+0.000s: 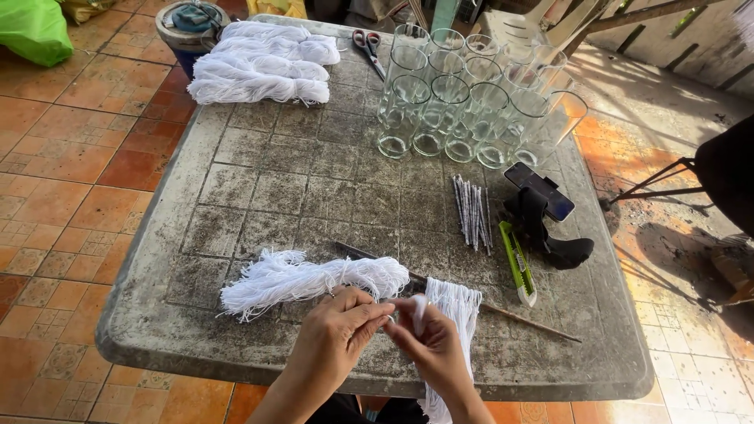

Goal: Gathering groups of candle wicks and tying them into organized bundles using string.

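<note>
Both hands work at the table's near edge, 6 o'clock: left hand and right hand meet fingertip to fingertip, fingers pinched together on a white strand from the fringe of white string that hangs off the edge under the right hand. Loose white string bundle lies just beside the left hand at 10 o'clock. Thin dark stick runs across behind both hands, partly hidden by the bundle and fringe. Concrete table is rough and grey. At 1 o'clock: pile of short grey wicks, green utility knife, phone on a black clamp mount. Cluster of clear drinking glasses at 12 to 1 o'clock, scissors beside them. Stacked white string hanks at 11 o'clock, far corner.
</note>
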